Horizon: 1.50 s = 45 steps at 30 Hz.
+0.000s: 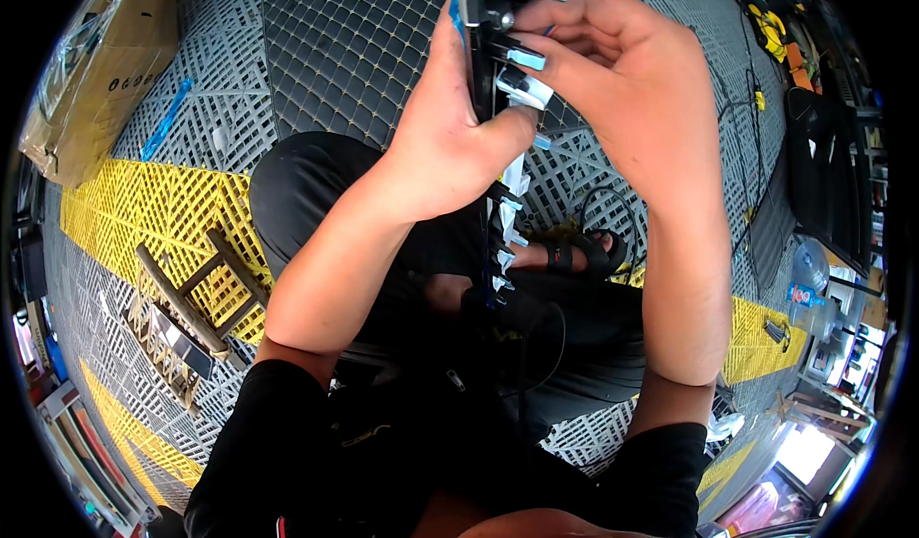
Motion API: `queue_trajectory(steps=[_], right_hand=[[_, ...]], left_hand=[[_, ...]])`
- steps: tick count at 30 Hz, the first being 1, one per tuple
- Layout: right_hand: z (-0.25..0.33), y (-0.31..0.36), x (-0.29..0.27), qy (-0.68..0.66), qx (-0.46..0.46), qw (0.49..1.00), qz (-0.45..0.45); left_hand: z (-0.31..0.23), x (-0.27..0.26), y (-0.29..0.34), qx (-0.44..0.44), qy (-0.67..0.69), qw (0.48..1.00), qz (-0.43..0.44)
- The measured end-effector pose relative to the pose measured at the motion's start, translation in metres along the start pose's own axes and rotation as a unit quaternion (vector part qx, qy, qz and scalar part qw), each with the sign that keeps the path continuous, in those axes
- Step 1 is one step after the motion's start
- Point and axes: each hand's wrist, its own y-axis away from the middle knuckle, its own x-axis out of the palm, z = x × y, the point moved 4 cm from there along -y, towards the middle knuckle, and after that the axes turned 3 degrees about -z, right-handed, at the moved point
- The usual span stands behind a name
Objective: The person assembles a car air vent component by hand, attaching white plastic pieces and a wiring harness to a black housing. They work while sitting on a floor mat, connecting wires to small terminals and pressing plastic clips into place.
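Observation:
A long, narrow black part (483,93) stands edge-on in front of me, running from the top of the view down toward my lap. Along its right side sit several black clips with pale blue and white tabs (525,57). My left hand (436,145) is wrapped round this part, its thumb lying across the clip side. Beside the upper clips, my right hand (646,98) has its fingers curled and its thumb near a blue-tabbed clip. Whatever lies between those right fingertips is mostly hidden.
Under me is a grey and yellow grid floor with a black quilted mat (325,50). A cardboard box (105,78) stands at far left, a blue strip (168,122) beside it. A low stool frame (196,294) with a phone is at left. Cables and water bottles (809,289) are at right.

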Motion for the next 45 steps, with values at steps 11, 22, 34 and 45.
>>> queue_trajectory(steps=[11, 22, 34, 45], right_hand=[[0.061, -0.004, -0.009, 0.043, 0.049, 0.998, 0.004], [0.068, -0.003, -0.011, 0.158, 0.010, 0.987, 0.006], [0.051, -0.007, -0.001, 0.116, -0.026, 0.993, -0.007], [0.030, 0.001, 0.004, 0.035, 0.014, 0.987, -0.157]], left_hand=[[0.006, -0.008, 0.003, -0.014, 0.022, 1.000, 0.013], [0.007, -0.008, 0.003, -0.037, 0.072, 0.997, 0.019], [0.008, -0.008, 0.000, -0.016, 0.093, 0.995, 0.010], [0.010, -0.009, -0.005, -0.010, 0.095, 0.994, 0.057]])
